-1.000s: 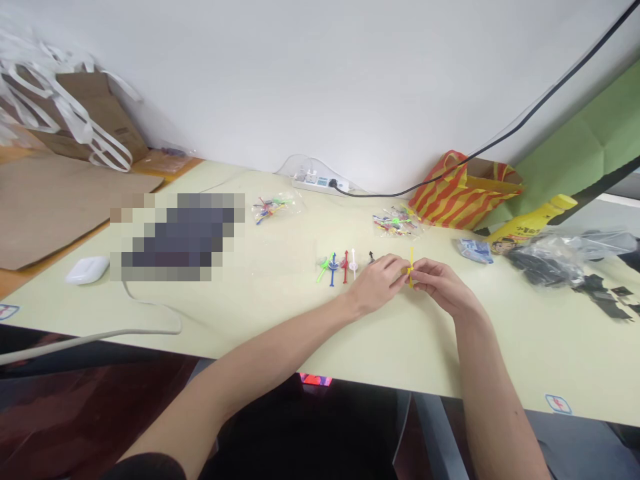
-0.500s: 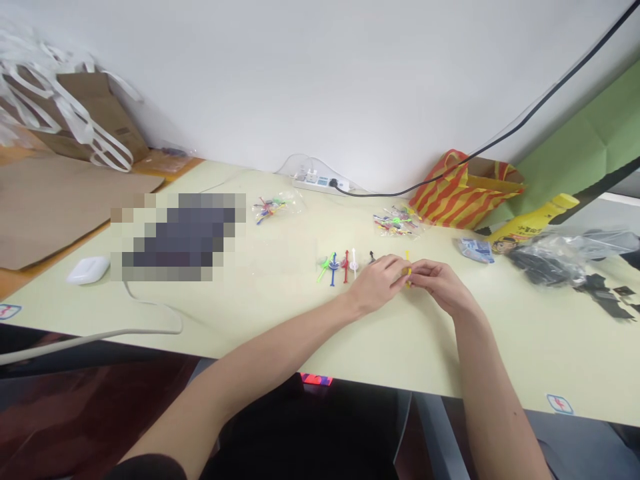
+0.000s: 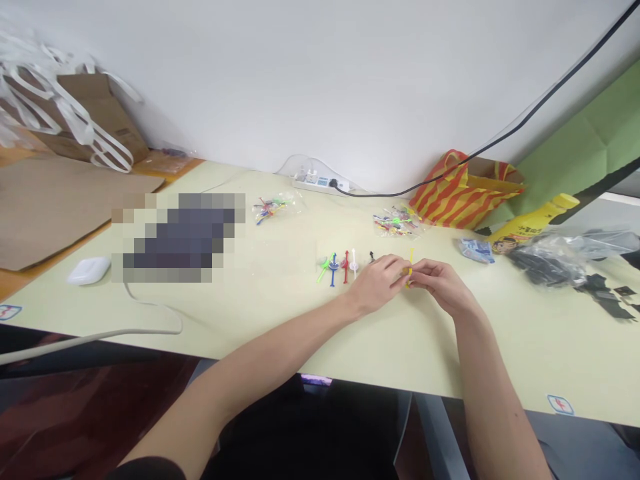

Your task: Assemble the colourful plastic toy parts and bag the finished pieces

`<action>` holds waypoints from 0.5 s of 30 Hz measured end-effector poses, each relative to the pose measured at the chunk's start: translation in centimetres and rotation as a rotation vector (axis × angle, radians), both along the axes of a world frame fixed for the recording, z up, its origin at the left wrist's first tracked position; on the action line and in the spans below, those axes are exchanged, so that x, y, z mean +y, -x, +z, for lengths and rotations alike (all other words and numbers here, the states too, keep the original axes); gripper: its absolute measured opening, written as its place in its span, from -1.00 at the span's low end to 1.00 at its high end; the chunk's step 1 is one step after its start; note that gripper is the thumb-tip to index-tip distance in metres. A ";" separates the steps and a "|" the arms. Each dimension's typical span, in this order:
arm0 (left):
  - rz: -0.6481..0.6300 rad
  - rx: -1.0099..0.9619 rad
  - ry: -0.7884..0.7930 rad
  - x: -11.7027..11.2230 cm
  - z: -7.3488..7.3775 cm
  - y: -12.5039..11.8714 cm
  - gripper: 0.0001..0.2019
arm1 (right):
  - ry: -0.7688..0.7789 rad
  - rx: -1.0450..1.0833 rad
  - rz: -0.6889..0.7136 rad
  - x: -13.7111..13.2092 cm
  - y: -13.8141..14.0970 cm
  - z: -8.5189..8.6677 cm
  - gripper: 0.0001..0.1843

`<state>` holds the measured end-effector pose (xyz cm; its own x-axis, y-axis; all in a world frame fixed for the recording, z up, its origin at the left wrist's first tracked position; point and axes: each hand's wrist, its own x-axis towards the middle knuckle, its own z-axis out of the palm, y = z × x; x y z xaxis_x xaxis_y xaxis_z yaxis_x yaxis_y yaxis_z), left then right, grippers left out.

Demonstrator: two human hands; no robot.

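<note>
Between the fingertips of my left hand (image 3: 383,283) and my right hand (image 3: 437,283) is a small yellow plastic arrow-shaped piece (image 3: 411,257), its thin end pointing up and away. Both hands are closed in a pinch on it, and the fingers cover most of its middle. Left of my hands, several similar pieces stand side by side on the table: a green one (image 3: 323,269), a blue one (image 3: 333,273), a red one (image 3: 346,267) and a white one (image 3: 355,265). A black one (image 3: 371,255) shows only its tip behind my left hand.
Clear plastic bags of colourful pieces (image 3: 273,208) (image 3: 397,222) lie farther back. A power strip (image 3: 320,182) sits by the wall. Rightward are a striped bag (image 3: 463,190), a yellow bottle (image 3: 535,223) and plastic bags (image 3: 543,263). A white case (image 3: 89,271) is at left.
The thin end of the yellow piece has shifted slightly right and up between my fingers. Both hands stay in nearly the same place.
</note>
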<state>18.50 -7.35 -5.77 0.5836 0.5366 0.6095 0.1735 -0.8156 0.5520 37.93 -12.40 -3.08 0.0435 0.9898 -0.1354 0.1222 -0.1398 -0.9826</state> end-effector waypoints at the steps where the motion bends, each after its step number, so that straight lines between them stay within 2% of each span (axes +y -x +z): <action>1: -0.002 0.004 -0.002 0.0 0.0 0.0 -0.79 | -0.002 -0.011 0.000 0.0 0.0 0.0 -0.61; 6: -0.009 0.014 -0.001 0.1 -0.1 -0.1 -0.79 | -0.050 -0.073 0.031 0.1 0.3 0.0 -0.63; 11: -0.003 -0.006 -0.003 0.1 -0.1 0.0 -0.78 | -0.112 -0.120 -0.017 0.0 0.8 0.5 -0.63; 15: 0.000 -0.014 0.003 0.0 0.0 0.0 -0.78 | -0.078 -0.090 0.000 -0.1 0.9 0.7 -0.60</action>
<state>18.51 -7.31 -5.78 0.5751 0.5387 0.6157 0.1658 -0.8137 0.5571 37.07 -12.49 -2.43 0.0521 0.9972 -0.0536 0.2108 -0.0635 -0.9755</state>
